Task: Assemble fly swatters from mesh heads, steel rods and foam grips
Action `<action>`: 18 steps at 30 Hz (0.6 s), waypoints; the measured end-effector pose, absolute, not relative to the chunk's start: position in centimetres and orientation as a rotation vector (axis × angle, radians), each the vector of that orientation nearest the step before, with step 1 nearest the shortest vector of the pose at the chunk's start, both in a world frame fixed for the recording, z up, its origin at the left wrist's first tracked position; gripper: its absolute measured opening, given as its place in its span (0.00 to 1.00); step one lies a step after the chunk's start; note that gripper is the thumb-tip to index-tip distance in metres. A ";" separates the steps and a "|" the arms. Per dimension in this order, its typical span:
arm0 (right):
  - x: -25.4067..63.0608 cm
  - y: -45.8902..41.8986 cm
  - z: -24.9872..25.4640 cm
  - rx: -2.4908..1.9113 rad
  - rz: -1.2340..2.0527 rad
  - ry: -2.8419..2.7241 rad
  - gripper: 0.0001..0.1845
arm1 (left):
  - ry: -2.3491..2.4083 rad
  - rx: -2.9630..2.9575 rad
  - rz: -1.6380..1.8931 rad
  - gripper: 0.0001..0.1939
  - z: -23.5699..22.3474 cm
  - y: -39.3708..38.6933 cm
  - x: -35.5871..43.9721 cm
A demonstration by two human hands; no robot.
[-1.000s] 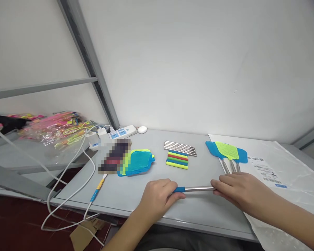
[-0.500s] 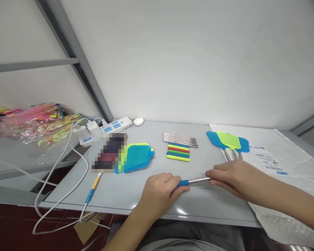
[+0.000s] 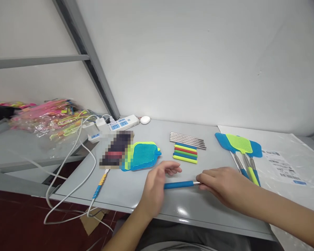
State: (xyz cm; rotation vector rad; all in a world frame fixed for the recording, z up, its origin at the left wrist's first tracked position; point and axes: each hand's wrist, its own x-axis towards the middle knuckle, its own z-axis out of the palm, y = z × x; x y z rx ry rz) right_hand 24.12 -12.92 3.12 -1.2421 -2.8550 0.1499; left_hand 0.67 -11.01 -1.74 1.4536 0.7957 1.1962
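In the head view, the right hand [image 3: 225, 184] is closed around the bare metal end of a rod with a blue grip [image 3: 179, 184], fingertips pinching just beyond the sleeve. The rod lies nearly level above the near part of the table [image 3: 211, 212], between the two hands. The left hand [image 3: 155, 188] is loosely open, fingers extended and slightly curled, thumb raised; the blue end of the rod reaches its palm, though whether the palm presses on it cannot be told.

Beyond the hands, a row of coloured grips [image 3: 185, 153] lies side by side in blue, yellow, red and green, with slim metal rods [image 3: 187, 140] lined up just behind. Left of these, blue and yellow mesh swatter heads [image 3: 143, 156] are stacked, next to a pixelated dark item [image 3: 117, 148]. A power strip [image 3: 124, 123] with white cables stands further back, a white oval object [image 3: 145, 120] at its end.

On the right, three swatters [image 3: 238, 143], two blue and one yellow-green, overlap on a white labelled wrapper [image 3: 282, 181], their handles partly hidden by the right arm. At far left, clear bags of colourful items [image 3: 49, 116] lie on a shelf.
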 end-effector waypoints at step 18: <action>21.8 -13.5 2.5 -1.170 -0.120 -2.911 0.08 | 0.779 1.008 1.141 0.42 0.4 -11.0 2.0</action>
